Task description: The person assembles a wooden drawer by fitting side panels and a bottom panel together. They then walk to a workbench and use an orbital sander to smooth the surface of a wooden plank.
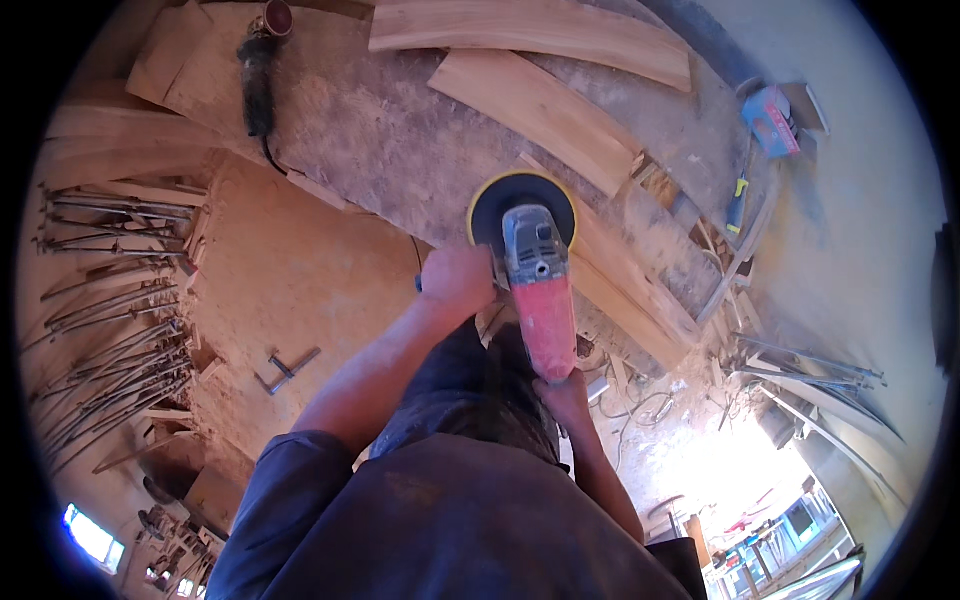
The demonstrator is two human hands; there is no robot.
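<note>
A red and grey angle sander (545, 310) lies across both of my hands in front of my body, its head pointing away from me. On its head is a round dark disc with a yellow rim (482, 205), over a long wooden board (620, 275); whether it touches the wood I cannot tell. My left hand (458, 280) is closed round the side handle by the sander's head, and the handle is mostly hidden. Round the rear end of the red body, my right hand (566, 396) is wrapped, its fingers partly hidden.
Wooden planks (540, 110) lie on the dusty worktop (370, 120). A second angle grinder (258, 85) rests at the far left, its cord hanging over the edge. Several bar clamps (120, 310) line the left wall; one clamp (287, 370) lies on the floor. A blue-pink box (770, 122) stands far right.
</note>
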